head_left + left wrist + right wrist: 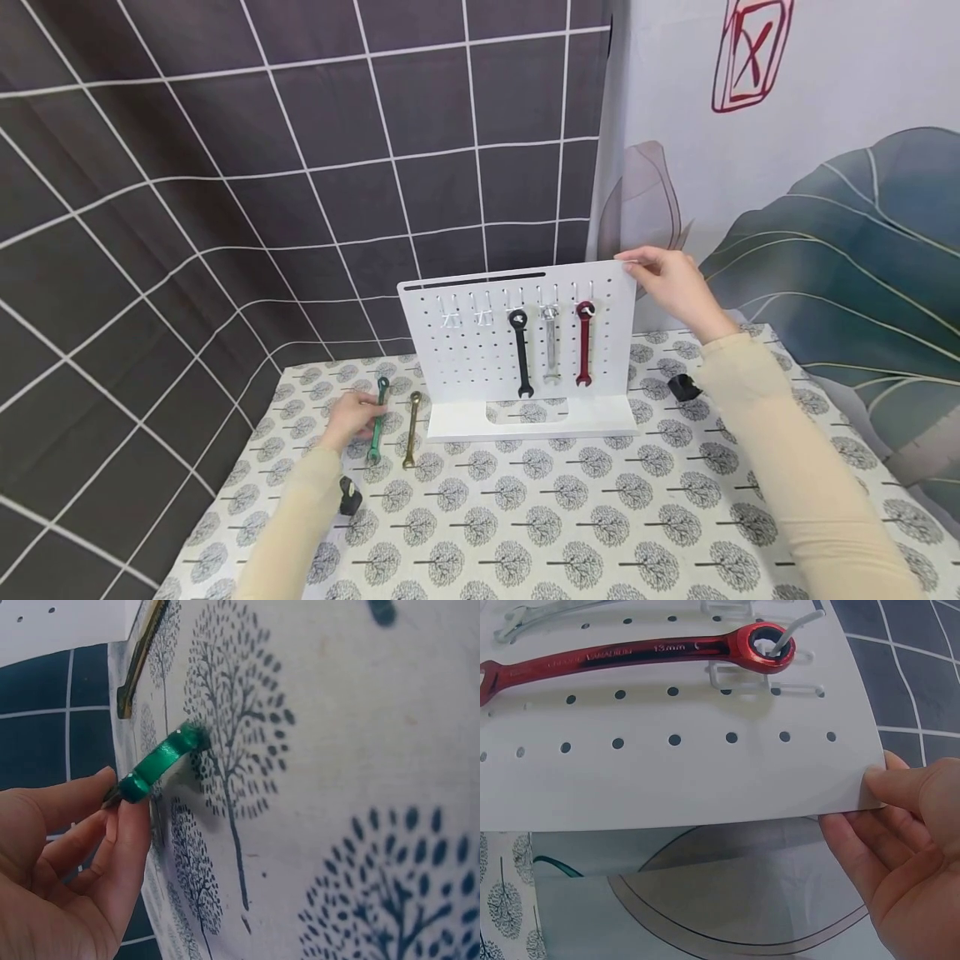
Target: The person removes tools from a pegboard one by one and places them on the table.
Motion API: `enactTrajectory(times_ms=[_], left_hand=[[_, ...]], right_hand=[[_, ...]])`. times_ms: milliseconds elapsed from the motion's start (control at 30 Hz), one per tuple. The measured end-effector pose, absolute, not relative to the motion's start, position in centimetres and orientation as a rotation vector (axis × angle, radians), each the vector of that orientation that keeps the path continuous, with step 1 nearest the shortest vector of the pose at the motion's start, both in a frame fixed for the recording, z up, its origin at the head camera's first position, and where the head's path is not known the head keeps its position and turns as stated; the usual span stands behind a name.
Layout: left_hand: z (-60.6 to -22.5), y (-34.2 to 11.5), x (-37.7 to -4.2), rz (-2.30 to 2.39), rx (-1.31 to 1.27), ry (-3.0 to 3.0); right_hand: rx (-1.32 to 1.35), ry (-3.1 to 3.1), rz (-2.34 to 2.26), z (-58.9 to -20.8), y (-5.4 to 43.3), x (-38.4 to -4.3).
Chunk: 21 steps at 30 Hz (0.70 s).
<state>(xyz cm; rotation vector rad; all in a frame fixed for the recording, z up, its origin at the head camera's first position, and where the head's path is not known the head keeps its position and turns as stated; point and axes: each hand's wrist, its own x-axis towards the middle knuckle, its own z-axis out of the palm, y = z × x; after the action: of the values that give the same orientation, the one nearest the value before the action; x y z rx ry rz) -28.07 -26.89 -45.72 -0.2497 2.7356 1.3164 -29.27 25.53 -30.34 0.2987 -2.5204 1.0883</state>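
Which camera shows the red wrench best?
The right wrist view: the red wrench looks biggest, with "13mm" readable, though one tip is cut off. The head view shows it whole but small, hanging on the white board. The left wrist view misses it.

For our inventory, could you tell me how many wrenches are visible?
5: black, silver and red wrenches hang on the board; the left hand holds the green one; the gold one lies on the tablecloth.

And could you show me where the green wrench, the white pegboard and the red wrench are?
Green wrench point(378, 427): head view, on the middle of its shaft.
White pegboard point(705, 780): right wrist view, on its bare margin.
Red wrench point(630, 654): right wrist view, on its shaft.
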Motion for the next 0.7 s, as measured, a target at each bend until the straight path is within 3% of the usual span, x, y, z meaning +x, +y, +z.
enactTrajectory(times_ms=[700], left_hand=[[-46.36,-26.85,-28.09,1.276,-0.289,2.786]], right_hand=[[0.303,-2.522,1.113,-30.36,25.57,-29.39]])
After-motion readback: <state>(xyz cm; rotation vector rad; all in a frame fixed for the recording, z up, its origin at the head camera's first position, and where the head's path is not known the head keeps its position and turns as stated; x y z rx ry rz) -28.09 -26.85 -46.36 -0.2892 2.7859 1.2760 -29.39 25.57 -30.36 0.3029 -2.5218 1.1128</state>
